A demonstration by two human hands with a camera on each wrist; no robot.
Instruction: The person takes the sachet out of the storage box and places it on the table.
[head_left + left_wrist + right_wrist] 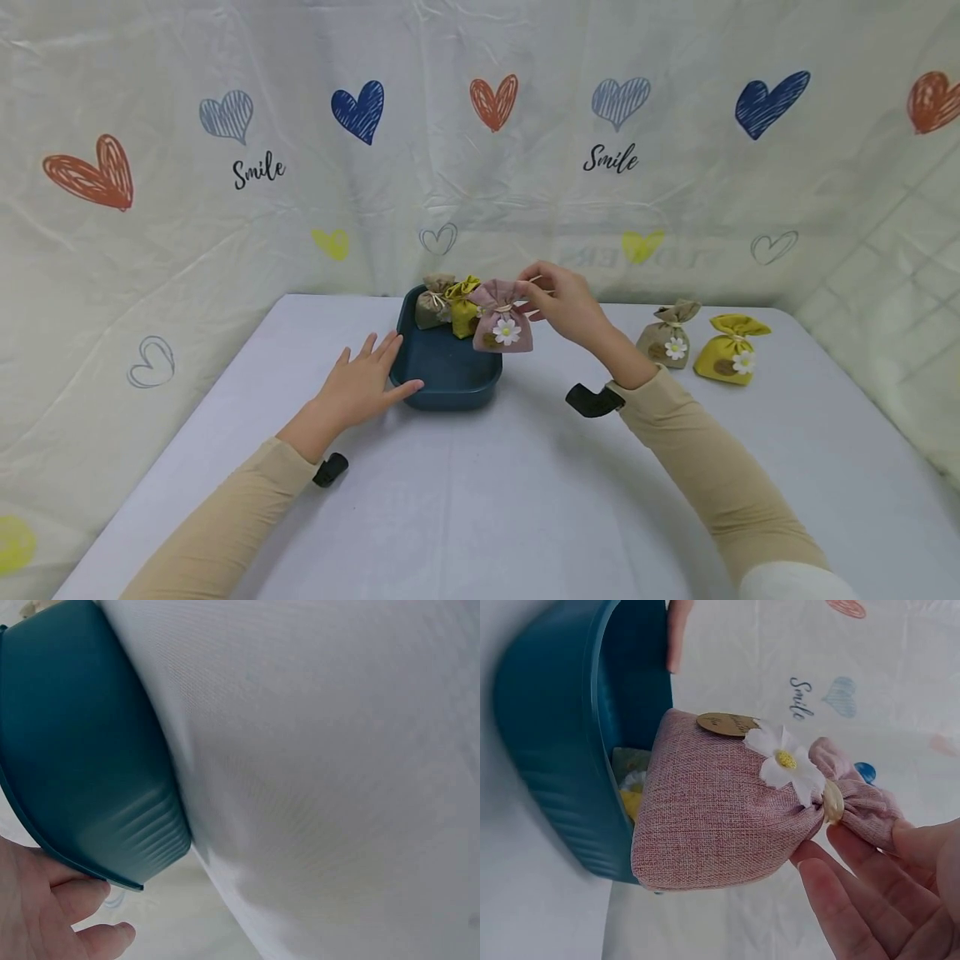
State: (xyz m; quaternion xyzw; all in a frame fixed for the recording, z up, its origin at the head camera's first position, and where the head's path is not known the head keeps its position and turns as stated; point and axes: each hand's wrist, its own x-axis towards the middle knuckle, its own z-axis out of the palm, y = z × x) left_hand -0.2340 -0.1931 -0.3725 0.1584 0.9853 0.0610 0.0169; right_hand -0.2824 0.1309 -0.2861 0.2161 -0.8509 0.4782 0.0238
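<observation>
A pink cloth drawstring pouch (504,321) with a white flower hangs over the right rim of a dark teal basin (442,398). My right hand (566,304) pinches its gathered neck between thumb and fingers, as the right wrist view shows with the pouch (720,802) up close. Inside the basin, at the back, a beige pouch (433,307) and a yellow pouch (463,310) stand side by side. My left hand (363,383) rests against the basin's left side with fingers straight and spread; the left wrist view has its fingers (79,900) touching the rim.
To the right on the white-covered table (480,500) stand another beige pouch (670,337) and another yellow pouch (731,352), each with a white flower. Behind the table hangs a pale curtain (495,183) printed with hearts.
</observation>
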